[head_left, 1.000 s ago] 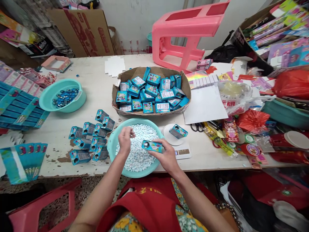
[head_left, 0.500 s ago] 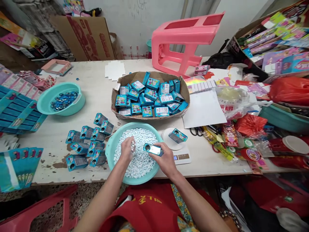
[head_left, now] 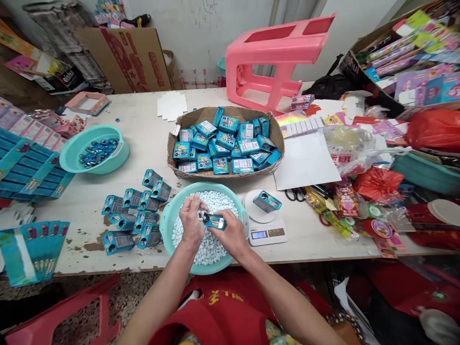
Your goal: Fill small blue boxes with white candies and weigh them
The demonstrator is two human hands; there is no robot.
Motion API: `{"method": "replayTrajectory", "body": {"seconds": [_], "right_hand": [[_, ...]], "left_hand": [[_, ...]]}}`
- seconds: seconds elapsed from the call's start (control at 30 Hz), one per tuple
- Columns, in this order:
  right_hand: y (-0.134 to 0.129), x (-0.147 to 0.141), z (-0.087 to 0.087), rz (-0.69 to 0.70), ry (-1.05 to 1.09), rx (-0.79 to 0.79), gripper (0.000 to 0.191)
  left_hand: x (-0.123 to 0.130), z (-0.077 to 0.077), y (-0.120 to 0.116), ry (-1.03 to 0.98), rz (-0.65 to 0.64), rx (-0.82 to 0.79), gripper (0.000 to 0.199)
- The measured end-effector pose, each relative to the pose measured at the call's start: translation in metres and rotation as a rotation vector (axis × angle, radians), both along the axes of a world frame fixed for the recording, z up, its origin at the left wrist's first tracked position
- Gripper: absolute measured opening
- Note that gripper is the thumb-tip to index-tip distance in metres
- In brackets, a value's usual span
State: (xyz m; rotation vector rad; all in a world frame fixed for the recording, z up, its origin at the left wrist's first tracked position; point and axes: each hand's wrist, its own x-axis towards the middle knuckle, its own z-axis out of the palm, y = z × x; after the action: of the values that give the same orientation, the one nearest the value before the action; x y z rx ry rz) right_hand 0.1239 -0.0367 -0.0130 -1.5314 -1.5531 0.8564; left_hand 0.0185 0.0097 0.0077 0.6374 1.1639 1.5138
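Over a teal basin [head_left: 167, 239] of white candies [head_left: 212, 251], my right hand [head_left: 232, 235] grips a small blue box [head_left: 214, 221], tilted toward the left. My left hand [head_left: 192, 218] is cupped around some white candies at the box's left end, fingers closed. Just right of the basin, another blue box [head_left: 267, 201] lies on a white scale [head_left: 269, 233] with a lit display. Several blue boxes with round holes [head_left: 118, 242] stand left of the basin. Behind it, a cardboard tray [head_left: 224, 176] holds many blue boxes.
A second teal basin [head_left: 94, 165] with shiny blue pieces sits at the left, near stacked blue packaging [head_left: 32, 167]. A pink stool [head_left: 276, 52] lies at the back. White paper [head_left: 305, 160], scissors [head_left: 294, 194] and mixed packets [head_left: 347, 199] cover the right side.
My left hand has risen from the candies and moved right to the box. My right hand has shifted left and turned the box toward it. The view has moved slightly.
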Motion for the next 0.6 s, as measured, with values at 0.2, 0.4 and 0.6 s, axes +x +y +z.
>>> {"method": "replayTrajectory", "body": {"seconds": [0.2,0.4,0.6], "right_hand": [[0.004,-0.002,-0.003,0.009,-0.04,0.023,0.029],[0.0,0.003,0.002,-0.025,0.077,0.025,0.03],[-0.028,0.019,0.018,-0.04,0.319,-0.026,0.037]], "left_hand": [[0.004,-0.009,0.007,0.068,0.051,-0.04,0.025],[0.003,0.014,0.009,-0.049,-0.044,-0.061,0.03],[-0.017,0.0,0.017,0.242,-0.081,-0.031,0.021]]}}
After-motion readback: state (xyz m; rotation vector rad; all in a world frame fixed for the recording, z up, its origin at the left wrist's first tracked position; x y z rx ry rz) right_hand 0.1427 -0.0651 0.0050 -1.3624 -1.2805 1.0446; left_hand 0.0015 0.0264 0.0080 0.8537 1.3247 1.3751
